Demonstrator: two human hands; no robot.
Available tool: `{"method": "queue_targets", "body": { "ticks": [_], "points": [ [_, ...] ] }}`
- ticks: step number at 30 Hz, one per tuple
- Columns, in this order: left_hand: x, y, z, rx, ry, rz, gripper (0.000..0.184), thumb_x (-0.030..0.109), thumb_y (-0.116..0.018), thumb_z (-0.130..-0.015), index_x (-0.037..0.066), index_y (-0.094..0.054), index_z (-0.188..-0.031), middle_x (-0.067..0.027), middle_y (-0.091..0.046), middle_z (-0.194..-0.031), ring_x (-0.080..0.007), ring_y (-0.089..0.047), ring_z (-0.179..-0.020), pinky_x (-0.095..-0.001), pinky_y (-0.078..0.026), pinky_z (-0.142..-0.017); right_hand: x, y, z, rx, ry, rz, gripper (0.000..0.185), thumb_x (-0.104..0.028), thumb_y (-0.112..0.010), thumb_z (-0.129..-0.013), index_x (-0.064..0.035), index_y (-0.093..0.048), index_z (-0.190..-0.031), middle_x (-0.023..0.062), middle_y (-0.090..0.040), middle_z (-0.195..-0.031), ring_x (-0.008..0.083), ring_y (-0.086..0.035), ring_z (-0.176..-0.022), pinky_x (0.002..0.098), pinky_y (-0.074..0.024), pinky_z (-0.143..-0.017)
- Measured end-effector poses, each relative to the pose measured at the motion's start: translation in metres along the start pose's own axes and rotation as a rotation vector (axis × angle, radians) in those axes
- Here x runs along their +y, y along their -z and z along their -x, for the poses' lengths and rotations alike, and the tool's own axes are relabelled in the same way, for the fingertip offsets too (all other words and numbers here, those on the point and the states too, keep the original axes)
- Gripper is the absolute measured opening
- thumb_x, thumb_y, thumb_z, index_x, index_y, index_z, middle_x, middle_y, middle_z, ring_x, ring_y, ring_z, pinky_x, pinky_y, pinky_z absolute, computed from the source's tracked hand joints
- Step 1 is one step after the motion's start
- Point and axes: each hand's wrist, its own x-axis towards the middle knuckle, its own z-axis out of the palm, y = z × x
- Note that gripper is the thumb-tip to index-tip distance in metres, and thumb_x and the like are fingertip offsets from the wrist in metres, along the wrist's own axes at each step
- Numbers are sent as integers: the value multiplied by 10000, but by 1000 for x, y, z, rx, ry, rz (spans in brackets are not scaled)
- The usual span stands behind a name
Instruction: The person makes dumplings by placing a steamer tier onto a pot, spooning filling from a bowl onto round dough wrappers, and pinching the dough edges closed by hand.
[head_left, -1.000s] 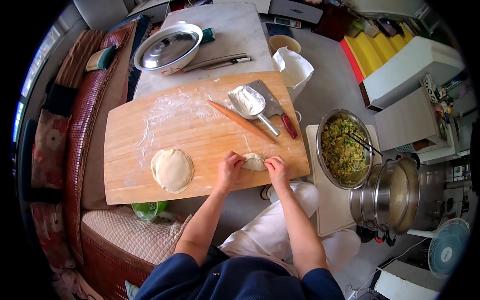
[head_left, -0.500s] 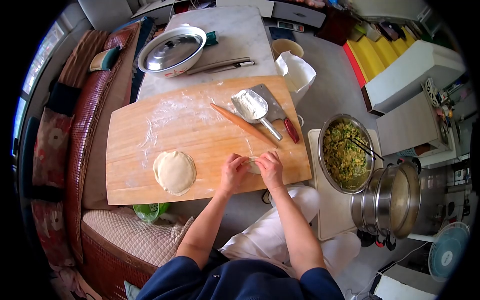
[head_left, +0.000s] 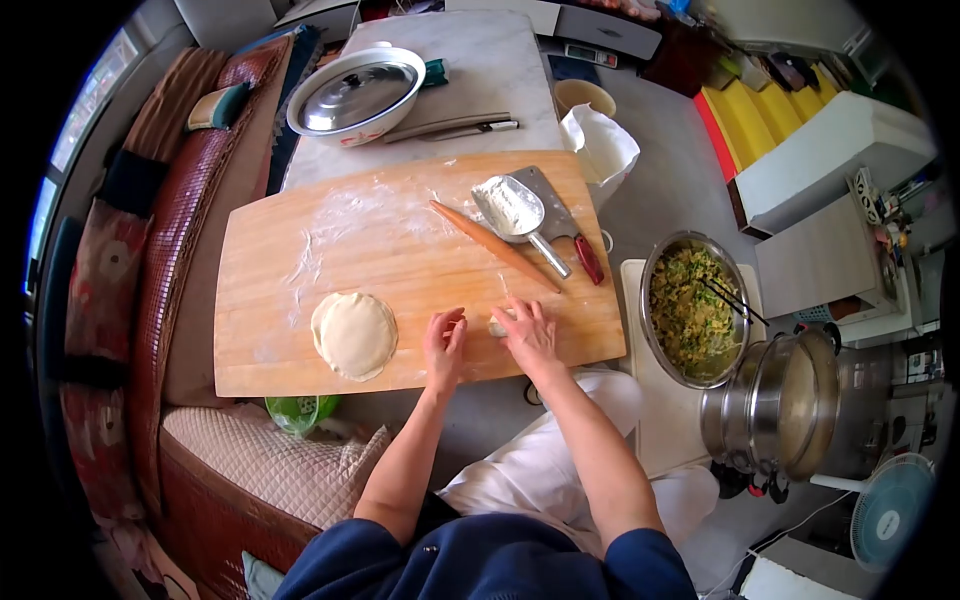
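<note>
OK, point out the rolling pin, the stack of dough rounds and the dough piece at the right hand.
Rolling pin [head_left: 495, 246]: head view, middle of its shaft.
Stack of dough rounds [head_left: 355, 336]: head view, centre of the top round.
Dough piece [head_left: 497, 327]: head view, its exposed left part.

Board [head_left: 270, 260] is at the near end of the table [head_left: 480, 60], with the lidded basin [head_left: 350, 122] behind it on the left and a knife [head_left: 480, 128] right of that. On the board, left to right along the front: dough [head_left: 354, 336], left hand [head_left: 445, 340], then the right hand [head_left: 530, 335] on the dumpling [head_left: 502, 322]. Rolling pin [head_left: 495, 246] lies diagonally behind the hands, scoop [head_left: 550, 256] just right of it with flour [head_left: 508, 203] in it, overlapping the cleaver [head_left: 552, 196]. Off the board's right end there's a bowl [head_left: 648, 300] with filling [head_left: 690, 315] and chopsticks [head_left: 735, 300] in it, and the steamer [head_left: 765, 405] nearer me. Sofa [head_left: 180, 270] runs along the left, fan [head_left: 890, 510] is far right, up front.
</note>
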Motion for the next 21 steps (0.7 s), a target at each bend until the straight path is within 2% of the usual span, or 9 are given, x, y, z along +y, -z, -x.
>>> {"method": "queue_targets", "body": {
  "ticks": [3,6,7,8,12,13,18,19,21],
  "points": [
    [-9,-2,0,6,113,172,250,166,-598,-988,29,-639,-1193,-41,-626,-1095,-127,-607,-928,-255,-493,-813,10,3,1,-12,40,-158,558,-119,-805,-708,-179,-647,-1240,78,-613,-1257,288,-574,-1146,455,-504,-907],
    [1,-10,6,-53,306,356,305,237,-565,-1011,48,-619,-1244,-45,-631,-1178,-133,-603,-983,-284,-489,-861,43,-12,-4,8,-165,-822,452,-67,-769,-767,-86,-654,-1203,82,-696,-1086,271,-667,-976,394,-528,-859],
    [6,-17,10,-77,372,419,327,260,-550,-1018,52,-609,-1263,-48,-629,-1202,-137,-600,-1006,-296,-486,-877,47,-11,-1,-124,-367,-1342,356,-70,-734,-826,-17,-655,-1169,94,-719,-997,250,-698,-896,351,-535,-828],
    [12,-25,13,-106,437,480,348,282,-535,-1025,56,-598,-1282,-50,-627,-1226,-142,-597,-1029,-309,-482,-893,59,-6,4,-270,-405,-1570,371,-127,-718,-879,-14,-625,-1219,98,-693,-1078,222,-684,-970,322,-541,-830],
    [40,-56,24,-253,560,780,425,339,-479,-1042,64,-522,-1362,-67,-615,-1265,-175,-571,-1131,-348,-473,-970,58,33,31,-289,-332,-2379,607,-425,-616,-951,-135,-431,-1451,114,-637,-1212,270,-659,-1058,375,-597,-741],
    [47,-63,27,-304,542,765,452,367,-484,-1034,72,-510,-1375,-68,-607,-1285,-181,-562,-1168,-369,-460,-1000,52,59,37,-260,-263,-2368,638,-484,-607,-935,-167,-425,-1458,108,-637,-1204,303,-646,-1106,447,-618,-682],
    [85,-94,40,-428,530,682,397,324,-506,-1031,85,-546,-1345,-61,-615,-1281,-173,-578,-1157,-362,-477,-957,101,113,84,-154,-151,-2164,664,-449,-677,-898,-175,-426,-1448,131,-626,-1192,310,-666,-1062,444,-624,-661],
    [91,-101,43,-465,521,651,388,316,-506,-1031,86,-551,-1339,-58,-624,-1265,-169,-589,-1136,-356,-482,-948,111,140,97,-153,-130,-2179,563,-317,-708,-895,-135,-485,-1379,153,-639,-1172,338,-673,-1038,464,-622,-684],
    [100,-114,48,-537,497,610,370,298,-512,-1028,86,-560,-1328,-50,-640,-1238,-160,-609,-1099,-345,-493,-928,141,187,131,-67,-122,-2091,569,-207,-688,-911,-100,-450,-1417,164,-627,-1183,337,-671,-1033,450,-617,-693]
  ]
}}
